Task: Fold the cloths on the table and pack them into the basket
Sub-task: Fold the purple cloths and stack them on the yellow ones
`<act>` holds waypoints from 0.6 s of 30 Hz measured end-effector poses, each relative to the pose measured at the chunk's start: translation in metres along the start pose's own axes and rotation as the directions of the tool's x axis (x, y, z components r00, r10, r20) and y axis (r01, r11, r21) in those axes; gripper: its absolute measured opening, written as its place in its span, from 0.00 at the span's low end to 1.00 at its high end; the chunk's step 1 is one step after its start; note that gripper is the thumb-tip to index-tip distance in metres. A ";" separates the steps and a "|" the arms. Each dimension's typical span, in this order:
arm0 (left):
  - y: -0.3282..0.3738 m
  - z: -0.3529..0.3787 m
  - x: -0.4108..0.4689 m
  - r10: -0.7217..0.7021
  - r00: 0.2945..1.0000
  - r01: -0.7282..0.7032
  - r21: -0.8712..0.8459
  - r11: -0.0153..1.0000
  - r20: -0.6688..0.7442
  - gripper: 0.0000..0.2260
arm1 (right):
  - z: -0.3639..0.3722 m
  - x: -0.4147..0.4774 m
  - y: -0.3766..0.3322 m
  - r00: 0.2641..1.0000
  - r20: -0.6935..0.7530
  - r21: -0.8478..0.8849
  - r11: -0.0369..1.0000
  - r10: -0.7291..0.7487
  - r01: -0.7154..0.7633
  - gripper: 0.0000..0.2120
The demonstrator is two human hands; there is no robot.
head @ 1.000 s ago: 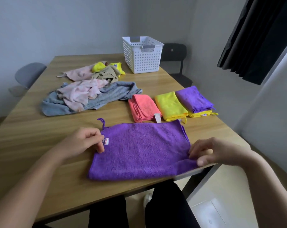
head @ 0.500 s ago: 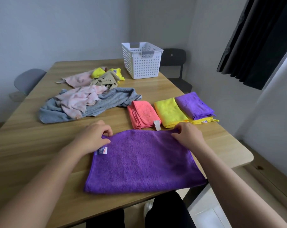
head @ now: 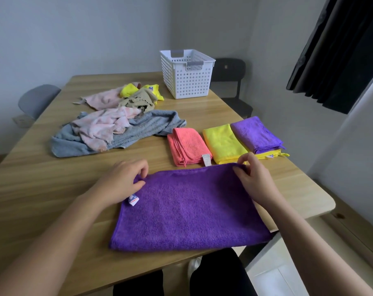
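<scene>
Both hands pinch the purple cloth (head: 187, 208) — left hand (head: 125, 178) on its far-left corner, right hand (head: 253, 180) on its far-right. It lies flat on the table (head: 42, 189). Just beyond it, folded cloths (head: 221, 142) in a row; farther beyond, an unfolded heap (head: 117, 129) — then the basket (head: 187, 77).
</scene>
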State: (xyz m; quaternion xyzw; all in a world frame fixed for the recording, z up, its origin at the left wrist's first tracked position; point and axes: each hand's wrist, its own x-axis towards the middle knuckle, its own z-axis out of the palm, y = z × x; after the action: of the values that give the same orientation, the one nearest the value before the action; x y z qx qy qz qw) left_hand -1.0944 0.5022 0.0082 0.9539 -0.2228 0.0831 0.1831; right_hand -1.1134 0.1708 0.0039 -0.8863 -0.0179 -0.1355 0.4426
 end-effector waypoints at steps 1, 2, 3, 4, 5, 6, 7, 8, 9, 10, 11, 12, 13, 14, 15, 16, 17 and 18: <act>0.000 0.000 -0.001 -0.029 0.999 0.030 -0.015 0.999 0.019 0.15 | 0.000 0.001 0.002 1.000 0.015 -0.022 1.000 0.023 -0.023 0.06; 0.000 0.000 -0.001 -0.038 0.999 0.038 -0.014 0.999 0.039 0.14 | -0.001 0.002 0.003 0.999 0.023 -0.043 0.998 0.043 -0.042 0.06; -0.001 0.000 -0.001 -0.029 0.998 0.029 0.005 1.000 0.056 0.15 | -0.002 0.003 0.003 0.998 0.028 -0.067 0.996 0.057 -0.055 0.05; -0.001 0.000 -0.001 -0.012 0.998 0.010 0.032 0.999 0.067 0.15 | -0.003 0.004 0.003 0.997 0.034 -0.089 0.994 0.068 -0.065 0.05; -0.002 -0.001 -0.002 0.005 0.998 -0.009 0.056 0.998 0.065 0.14 | -0.004 0.005 0.003 0.996 0.045 -0.105 0.992 0.078 -0.072 0.05; -0.001 -0.002 -0.002 0.027 0.998 -0.030 0.065 0.997 0.051 0.13 | -0.005 0.005 0.002 0.994 0.059 -0.121 0.989 0.089 -0.081 0.06; -0.001 -0.004 -0.002 0.048 0.998 -0.050 0.052 0.997 0.034 0.11 | -0.005 0.005 0.001 0.993 0.074 -0.143 0.986 0.096 -0.085 0.06; 0.000 -0.006 -0.003 0.065 0.997 -0.066 0.022 0.998 0.030 0.09 | -0.005 0.005 0.001 0.991 0.086 -0.170 0.982 0.099 -0.084 0.06; 0.002 -0.009 -0.004 0.073 0.997 -0.072 -0.021 0.997 0.040 0.07 | -0.004 0.005 0.000 0.990 0.097 -0.192 0.978 0.098 -0.078 0.05; 0.003 -0.011 -0.004 0.072 0.996 -0.068 -0.069 0.995 0.049 0.06 | -0.004 0.005 -0.001 0.989 0.106 -0.203 0.976 0.100 -0.077 0.05; 0.002 -0.012 -0.004 0.057 0.997 -0.051 -0.119 0.992 0.049 0.06 | -0.005 0.004 -0.001 0.988 0.116 -0.195 0.978 0.102 -0.078 0.04; 0.001 -0.014 -0.004 0.024 0.999 -0.015 -0.172 0.985 0.047 0.08 | -0.006 0.005 -0.001 0.986 0.123 -0.165 0.982 0.110 -0.089 0.03; -0.002 -0.015 -0.004 -0.027 0.998 0.038 -0.224 0.974 0.053 0.10 | -0.009 0.005 -0.001 0.983 0.131 -0.116 0.987 0.126 -0.111 0.02; -0.005 -0.016 -0.004 -0.081 0.994 0.099 -0.280 0.955 0.077 0.13 | -0.011 0.005 0.000 0.979 0.139 -0.068 0.988 0.147 -0.138 0.02; -0.008 -0.018 -0.004 -0.125 0.985 0.160 -0.346 0.925 0.121 0.16 | -0.013 0.005 0.001 0.976 0.144 -0.035 0.986 0.166 -0.162 0.02; -0.010 -0.020 -0.004 -0.148 0.972 0.213 -0.422 0.881 0.183 0.21 | -0.014 0.005 0.002 0.972 0.148 -0.023 0.983 0.184 -0.182 0.02; -0.011 -0.021 -0.004 -0.155 0.960 0.254 -0.487 0.836 0.234 0.25 | -0.015 0.006 0.003 0.969 0.153 -0.020 0.981 0.194 -0.194 0.02; -0.013 -0.021 -0.003 -0.160 0.951 0.281 -0.530 0.800 0.264 0.28 | -0.016 0.006 0.003 0.967 0.159 -0.022 0.980 0.201 -0.200 0.02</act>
State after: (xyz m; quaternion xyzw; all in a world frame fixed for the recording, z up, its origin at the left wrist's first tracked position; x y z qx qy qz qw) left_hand -1.0931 0.5228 0.0227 0.8804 -0.1419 -0.1074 0.4396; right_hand -1.1108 0.1562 0.0120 -0.8928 0.0366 -0.0185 0.4486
